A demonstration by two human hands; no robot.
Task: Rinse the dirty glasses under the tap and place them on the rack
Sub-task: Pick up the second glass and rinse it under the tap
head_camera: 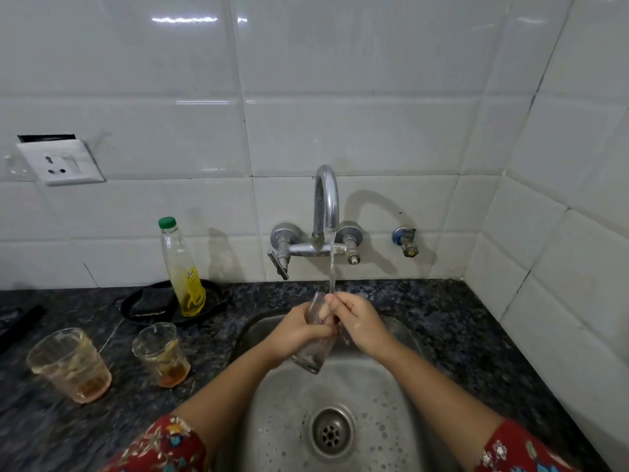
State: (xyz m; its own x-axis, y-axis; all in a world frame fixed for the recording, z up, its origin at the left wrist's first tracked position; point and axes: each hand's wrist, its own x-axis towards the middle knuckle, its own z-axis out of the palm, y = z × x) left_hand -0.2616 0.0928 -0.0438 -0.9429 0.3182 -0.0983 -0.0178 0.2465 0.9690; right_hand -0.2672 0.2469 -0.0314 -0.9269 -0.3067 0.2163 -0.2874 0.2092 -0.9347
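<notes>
A clear glass (315, 349) tilts under the running tap (326, 202), over the steel sink (371, 396). The left hand (299, 330) grips its side; the right hand (360, 323) has fingers at its rim. Two dirty glasses (69, 364) stand on the dark counter (459, 321), left of the sink.

The left hand (299, 330) covers much of the glass (315, 349), and its rim blurs into the water. Whether the right hand's (360, 323) fingertips reach inside the glass cannot be told. The sink (272, 403) and both sleeves (163, 447) run off the bottom edge. The bottle (182, 270) label is unreadable.
</notes>
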